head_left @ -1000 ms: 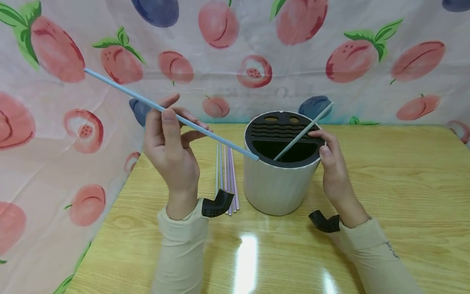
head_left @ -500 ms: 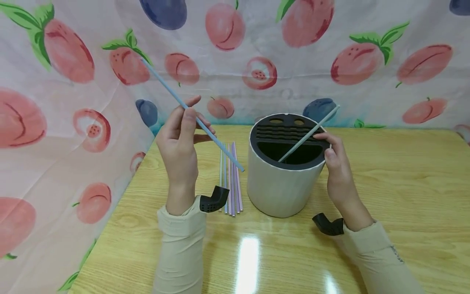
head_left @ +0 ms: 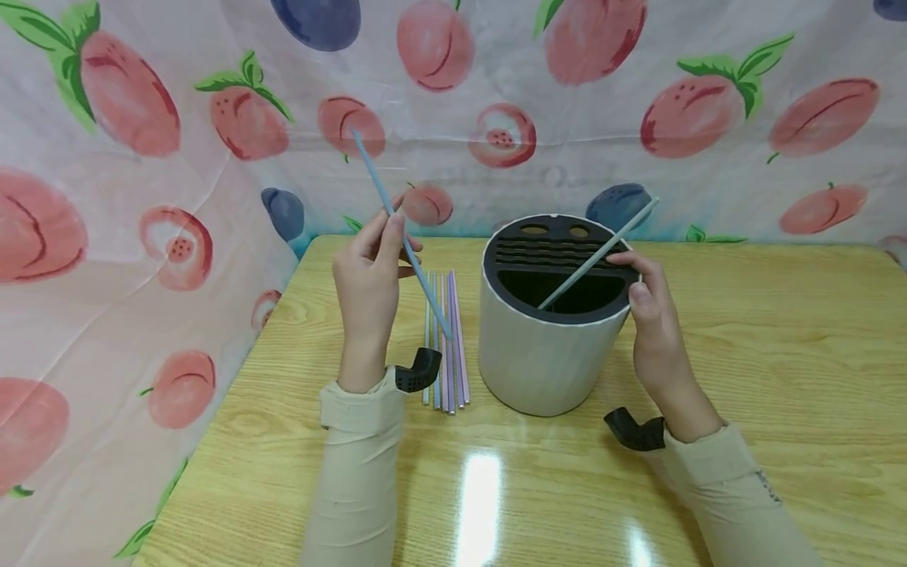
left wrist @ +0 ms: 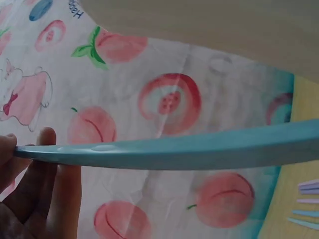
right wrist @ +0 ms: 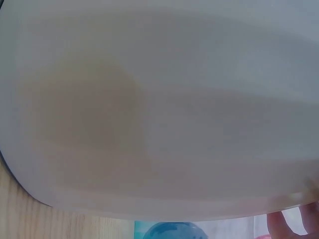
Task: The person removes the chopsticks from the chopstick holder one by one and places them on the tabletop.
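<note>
My left hand point(head_left: 372, 291) pinches a pale blue chopstick point(head_left: 375, 177) between thumb and fingers. It slants through the air, with its lower end overlapping the loose chopsticks point(head_left: 457, 346) on the table in the head view. In the left wrist view the same blue chopstick point(left wrist: 199, 152) runs across the picture. A white round utensil holder point(head_left: 546, 362) with a black slotted top stands right of centre. A pale green chopstick point(head_left: 595, 256) leans in its large opening, lower end hidden inside. My right hand point(head_left: 655, 331) grips the holder's right rim. The holder's wall point(right wrist: 209, 124) fills the right wrist view.
The loose chopsticks, in purple, pink, blue and green, lie side by side just left of the holder. A fruit-print cloth point(head_left: 567, 102) hangs behind the wooden table point(head_left: 779, 354) and along its left side. Black camera mounts point(head_left: 420, 370) sit on both wrists.
My left hand has moved right and swung the blue chopstick steeper, its lower end now away from the holder and over the loose chopsticks. The right hand keeps its grip on the rim.
</note>
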A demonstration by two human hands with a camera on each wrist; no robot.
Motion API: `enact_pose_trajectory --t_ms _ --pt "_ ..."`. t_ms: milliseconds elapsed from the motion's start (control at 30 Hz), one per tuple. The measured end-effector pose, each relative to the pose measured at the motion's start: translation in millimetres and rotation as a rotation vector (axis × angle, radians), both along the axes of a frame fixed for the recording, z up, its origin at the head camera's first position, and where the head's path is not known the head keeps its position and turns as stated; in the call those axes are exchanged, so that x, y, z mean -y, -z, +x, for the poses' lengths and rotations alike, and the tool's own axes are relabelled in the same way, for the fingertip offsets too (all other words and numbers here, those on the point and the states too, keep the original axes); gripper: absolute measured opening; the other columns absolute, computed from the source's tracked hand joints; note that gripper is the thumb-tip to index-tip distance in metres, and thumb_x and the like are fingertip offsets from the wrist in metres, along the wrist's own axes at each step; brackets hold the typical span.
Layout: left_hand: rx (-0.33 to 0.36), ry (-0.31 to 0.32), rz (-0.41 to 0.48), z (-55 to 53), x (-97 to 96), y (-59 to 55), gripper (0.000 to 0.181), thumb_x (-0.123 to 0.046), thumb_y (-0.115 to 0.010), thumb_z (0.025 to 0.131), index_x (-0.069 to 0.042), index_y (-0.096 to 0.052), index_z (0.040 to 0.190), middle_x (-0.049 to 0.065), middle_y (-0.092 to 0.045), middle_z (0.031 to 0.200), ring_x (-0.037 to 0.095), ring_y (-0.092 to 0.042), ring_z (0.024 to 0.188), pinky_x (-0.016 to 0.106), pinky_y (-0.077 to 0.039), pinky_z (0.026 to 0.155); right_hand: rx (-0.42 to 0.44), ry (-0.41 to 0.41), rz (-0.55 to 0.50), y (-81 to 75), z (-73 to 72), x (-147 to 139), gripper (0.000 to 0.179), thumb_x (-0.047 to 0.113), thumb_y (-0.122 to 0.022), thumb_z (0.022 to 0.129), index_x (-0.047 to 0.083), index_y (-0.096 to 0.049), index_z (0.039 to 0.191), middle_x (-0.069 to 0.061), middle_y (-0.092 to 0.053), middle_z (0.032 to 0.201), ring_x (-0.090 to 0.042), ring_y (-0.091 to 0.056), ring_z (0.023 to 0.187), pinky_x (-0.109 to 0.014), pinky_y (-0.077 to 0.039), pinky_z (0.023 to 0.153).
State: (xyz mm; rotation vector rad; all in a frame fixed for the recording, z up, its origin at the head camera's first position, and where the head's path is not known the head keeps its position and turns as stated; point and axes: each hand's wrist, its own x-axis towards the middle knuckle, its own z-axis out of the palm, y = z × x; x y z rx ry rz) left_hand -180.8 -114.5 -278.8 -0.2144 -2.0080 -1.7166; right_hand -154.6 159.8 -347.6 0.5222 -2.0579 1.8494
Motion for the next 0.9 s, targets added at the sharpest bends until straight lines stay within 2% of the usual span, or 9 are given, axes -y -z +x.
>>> enact_pose_trajectory --t_ms 133,300,533,733,900 --pt "0.04 -0.035 -0.046 -11.9 5.9 16.5 0.027 -0.035 -0.05 0.09 -0.026 -0.063 0.113 0.01 -0.062 0.072 0.02 -0.059 0.064 0.034 -0.053 0.058 0.005 -0.004 0.006 0.2 0.3 0 0.039 0.025 -0.028 0.095 0.008 -0.041 0.127 -0.007 -0.024 0.139 -0.021 -0.023 0.126 -0.03 -0.023 0.097" --pt "0.094 -0.071 -0.159 -27.0 15.6 35.4 0.03 -0.045 -0.05 0.087 -0.029 -0.065 0.108 0.001 -0.064 0.07 0.013 -0.058 0.062 0.03 -0.053 0.057 0.014 -0.001 -0.029 0.3 0.2 -1 0.039 0.028 -0.031 0.095 0.01 -0.042 0.126 -0.004 -0.025 0.139 -0.021 -0.022 0.127 -0.032 -0.022 0.098" --pt "0.217 -0.14 -0.302 -36.1 29.4 49.2 0.031 -0.045 -0.051 0.087 -0.025 -0.067 0.105 0.001 -0.061 0.065 0.012 -0.058 0.054 0.028 -0.05 0.052 0.018 0.0 -0.032 0.9 -0.8 -1 0.038 0.028 -0.031 0.095 0.009 -0.042 0.126 -0.004 -0.024 0.14 -0.021 -0.02 0.128 -0.033 -0.02 0.099" --pt "0.312 -0.159 -0.364 -43.1 31.7 60.0 0.029 -0.041 -0.051 0.089 -0.024 -0.067 0.105 0.001 -0.062 0.065 0.016 -0.06 0.054 0.029 -0.046 0.049 0.011 0.01 -0.008 0.1 -1.2 -1 0.038 0.026 -0.029 0.094 0.01 -0.042 0.126 -0.003 -0.024 0.141 -0.02 -0.021 0.128 -0.034 -0.021 0.099" --pt "0.355 -0.165 -0.437 -46.2 31.0 67.4 0.033 -0.043 -0.048 0.089 -0.019 -0.068 0.101 -0.001 -0.064 0.065 0.014 -0.06 0.054 0.03 -0.044 0.049 0.006 0.005 0.015 -1.2 -1.4 -2 0.039 0.025 -0.028 0.095 0.01 -0.041 0.127 -0.005 -0.022 0.142 -0.02 -0.018 0.129 -0.034 -0.018 0.101"
